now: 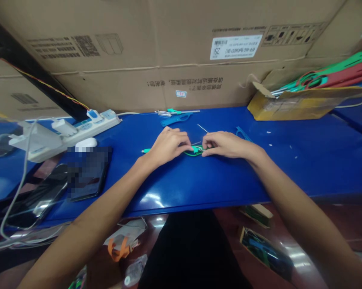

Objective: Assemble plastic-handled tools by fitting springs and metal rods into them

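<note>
My left hand (pixel 168 145) and my right hand (pixel 224 144) meet over the middle of the blue table (pixel 199 180). Between their fingertips they pinch a small green part (pixel 195 150) with a thin metal pin; a green tip (pixel 145 151) sticks out to the left of my left hand. Both hands rest on the table surface. The fingers hide most of the green part.
A cardboard wall stands behind the table. A white power strip (pixel 78 130) with plugs lies at the left, dark phones (pixel 89 172) beside it. A blue tool and a teal-handled screwdriver (pixel 177 112) lie at the back. An open cardboard box (pixel 301 102) holds coloured parts at right.
</note>
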`<state>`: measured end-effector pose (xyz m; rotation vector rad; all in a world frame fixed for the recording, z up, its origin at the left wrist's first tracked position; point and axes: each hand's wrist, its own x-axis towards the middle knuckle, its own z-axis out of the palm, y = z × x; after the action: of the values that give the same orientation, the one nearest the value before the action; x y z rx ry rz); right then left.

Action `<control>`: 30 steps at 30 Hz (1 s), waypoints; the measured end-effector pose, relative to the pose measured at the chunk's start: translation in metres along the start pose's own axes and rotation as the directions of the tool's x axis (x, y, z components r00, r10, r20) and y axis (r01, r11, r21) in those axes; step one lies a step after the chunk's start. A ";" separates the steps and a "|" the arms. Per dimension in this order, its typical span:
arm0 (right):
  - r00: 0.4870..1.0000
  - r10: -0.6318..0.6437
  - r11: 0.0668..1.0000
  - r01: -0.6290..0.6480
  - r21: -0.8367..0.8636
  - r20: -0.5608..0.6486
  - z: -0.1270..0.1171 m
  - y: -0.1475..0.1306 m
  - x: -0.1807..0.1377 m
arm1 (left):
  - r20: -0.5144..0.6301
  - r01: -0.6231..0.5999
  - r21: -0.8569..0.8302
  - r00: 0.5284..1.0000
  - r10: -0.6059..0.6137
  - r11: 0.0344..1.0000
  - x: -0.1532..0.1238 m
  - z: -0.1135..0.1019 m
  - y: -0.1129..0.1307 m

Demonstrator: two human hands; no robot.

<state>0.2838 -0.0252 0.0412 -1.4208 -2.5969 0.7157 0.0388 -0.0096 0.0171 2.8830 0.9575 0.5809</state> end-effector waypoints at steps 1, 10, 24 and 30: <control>1.000 -0.008 1.000 0.008 0.008 0.002 0.000 0.000 0.000 | 0.003 0.012 -0.007 1.000 -0.012 1.000 0.000 0.001 0.000; 0.998 -0.060 0.996 0.061 0.062 -0.012 0.002 0.005 0.002 | -0.045 -0.105 0.117 0.993 0.111 0.988 -0.001 0.003 -0.001; 0.998 -0.057 0.988 0.058 0.141 -0.012 0.002 0.004 0.002 | -0.004 -0.056 -0.002 0.998 0.056 0.998 0.000 0.005 -0.001; 0.992 -0.095 0.993 0.100 0.058 -0.084 0.001 0.002 -0.001 | 0.054 -0.015 -0.080 0.998 0.019 0.997 -0.004 -0.015 -0.012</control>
<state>0.2852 -0.0253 0.0399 -1.2687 -2.5393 0.7044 0.0234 -0.0032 0.0276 2.8240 0.8826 0.5259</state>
